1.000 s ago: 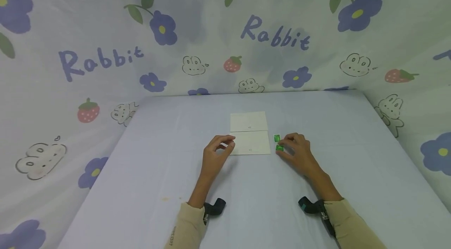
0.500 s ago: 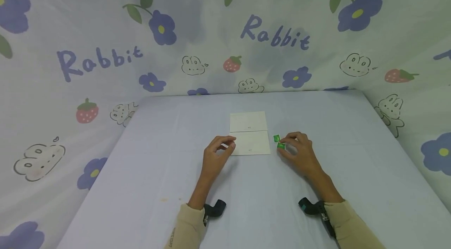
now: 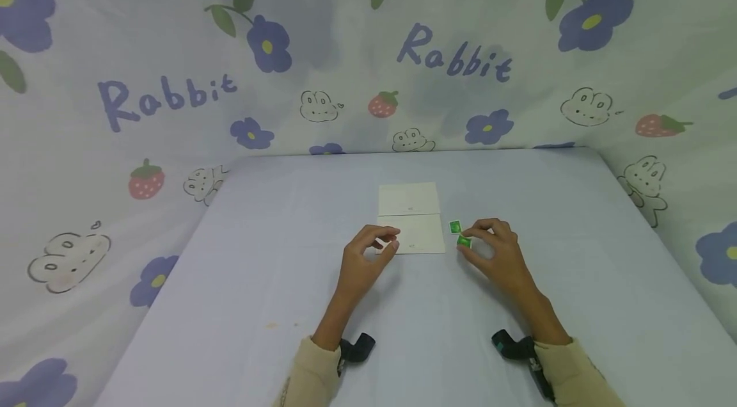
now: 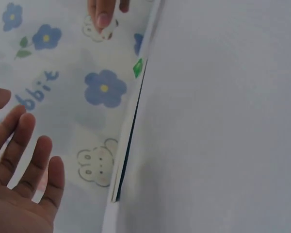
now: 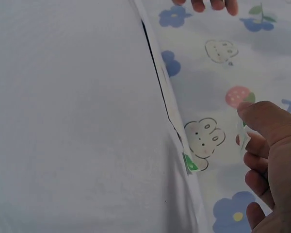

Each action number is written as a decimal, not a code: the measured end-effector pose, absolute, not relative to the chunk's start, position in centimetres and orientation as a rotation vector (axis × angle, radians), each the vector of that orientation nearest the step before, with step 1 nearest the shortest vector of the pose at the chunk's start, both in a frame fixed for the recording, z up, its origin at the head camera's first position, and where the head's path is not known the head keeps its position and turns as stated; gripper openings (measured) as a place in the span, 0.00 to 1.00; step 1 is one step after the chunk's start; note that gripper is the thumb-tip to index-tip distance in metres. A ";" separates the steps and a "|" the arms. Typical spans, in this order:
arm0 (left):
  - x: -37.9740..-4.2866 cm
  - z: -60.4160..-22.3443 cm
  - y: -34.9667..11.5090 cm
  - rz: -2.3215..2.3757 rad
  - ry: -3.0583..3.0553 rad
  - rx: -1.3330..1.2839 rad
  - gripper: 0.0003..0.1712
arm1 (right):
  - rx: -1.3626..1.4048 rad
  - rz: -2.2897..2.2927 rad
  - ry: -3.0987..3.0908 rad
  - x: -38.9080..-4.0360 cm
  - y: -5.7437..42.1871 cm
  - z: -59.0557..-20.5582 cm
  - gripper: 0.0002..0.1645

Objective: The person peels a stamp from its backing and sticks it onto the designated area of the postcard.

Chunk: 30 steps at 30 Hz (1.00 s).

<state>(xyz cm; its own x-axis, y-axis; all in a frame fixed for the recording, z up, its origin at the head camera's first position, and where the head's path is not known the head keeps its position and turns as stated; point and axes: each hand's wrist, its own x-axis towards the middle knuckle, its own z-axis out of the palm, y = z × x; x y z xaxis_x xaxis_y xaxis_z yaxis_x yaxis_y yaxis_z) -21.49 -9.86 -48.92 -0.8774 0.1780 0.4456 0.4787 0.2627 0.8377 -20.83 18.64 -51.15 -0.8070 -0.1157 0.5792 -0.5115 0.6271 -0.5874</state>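
Observation:
A small green stamp-like sticker with a white border is pinched between thumb and fingertips of my right hand, just above the table. In the right wrist view this held sticker looks slightly bent, seen nearly edge-on. A second green sticker lies flat on the table, right of two cream paper rectangles. The near rectangle and the far rectangle meet along a straight line, each with a tiny mark. My left hand hovers over the near rectangle's left side, fingers loosely bent, holding nothing.
A white cloth covers the table. Behind and beside it hangs a curtain printed with flowers, rabbits and strawberries. Black wrist cameras sit on the left and right forearms.
The right hand has lifted its sticker slightly and drawn it a little to the right of the one on the table. The left hand has shifted slightly right over the near paper.

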 end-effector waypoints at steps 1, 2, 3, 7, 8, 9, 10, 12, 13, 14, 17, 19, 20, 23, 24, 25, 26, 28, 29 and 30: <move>-21.4 -48.9 -9.8 -1.649 -2.275 -0.621 0.12 | 0.499 1.072 -2.347 -20.7 18.6 -51.1 0.17; -21.4 -48.9 -9.8 -1.648 -2.274 -0.634 0.12 | 0.505 1.078 -2.340 -20.7 18.5 -51.0 0.17; -21.3 -48.8 -9.8 -1.645 -2.274 -0.644 0.12 | 0.511 1.080 -2.334 -20.6 18.4 -50.9 0.18; -21.2 -48.7 -9.6 -1.624 -2.279 -0.663 0.13 | 0.536 1.069 -2.322 -20.4 18.2 -50.6 0.18; -21.1 -48.8 -9.5 -1.620 -2.280 -0.664 0.13 | 0.540 1.066 -2.324 -20.3 18.2 -50.6 0.18; -21.1 -48.8 -9.5 -1.612 -2.283 -0.664 0.13 | 0.545 1.062 -2.327 -20.2 18.2 -50.5 0.18; -21.1 -48.8 -9.4 -1.605 -2.286 -0.666 0.13 | 0.550 1.060 -2.330 -20.1 18.1 -50.4 0.18; -21.0 -48.8 -9.3 -1.596 -2.291 -0.672 0.13 | 0.556 1.053 -2.336 -19.9 18.1 -50.3 0.18; -21.0 -48.8 -9.3 -1.591 -2.296 -0.677 0.14 | 0.557 1.048 -2.336 -19.8 18.2 -50.3 0.18; -20.9 -48.8 -9.2 -1.588 -2.299 -0.683 0.14 | 0.557 1.046 -2.334 -19.7 18.2 -50.2 0.19; -20.8 -48.7 -9.1 -1.581 -2.303 -0.704 0.14 | 0.556 1.045 -2.327 -19.5 18.2 -50.0 0.19; -20.6 -48.6 -9.0 -1.573 -2.308 -0.716 0.14 | 0.559 1.052 -2.324 -19.4 18.1 -49.8 0.19; -20.6 -48.6 -8.9 -1.567 -2.310 -0.720 0.14 | 0.562 1.056 -2.324 -19.4 18.1 -49.8 0.19; -20.4 -48.5 -8.8 -1.545 -2.318 -0.733 0.15 | 0.566 1.060 -2.328 -19.2 17.9 -49.6 0.20; -20.4 -48.4 -8.7 -1.536 -2.318 -0.741 0.15 | 0.565 1.062 -2.328 -19.1 17.9 -49.6 0.20; -20.3 -48.4 -8.7 -1.530 -2.317 -0.749 0.15 | 0.565 1.064 -2.327 -19.0 17.8 -49.5 0.20; -20.3 -48.4 -8.6 -1.527 -2.312 -0.757 0.15 | 0.566 1.068 -2.325 -19.0 17.8 -49.4 0.21; -20.2 -48.4 -8.5 -1.518 -2.300 -0.777 0.16 | 0.566 1.073 -2.323 -18.8 17.7 -49.3 0.21; -20.2 -48.4 -8.4 -1.510 -2.296 -0.786 0.16 | 0.568 1.077 -2.324 -18.7 17.6 -49.2 0.21; -20.1 -48.4 -8.4 -1.502 -2.293 -0.794 0.17 | 0.569 1.085 -2.325 -18.7 17.5 -49.1 0.21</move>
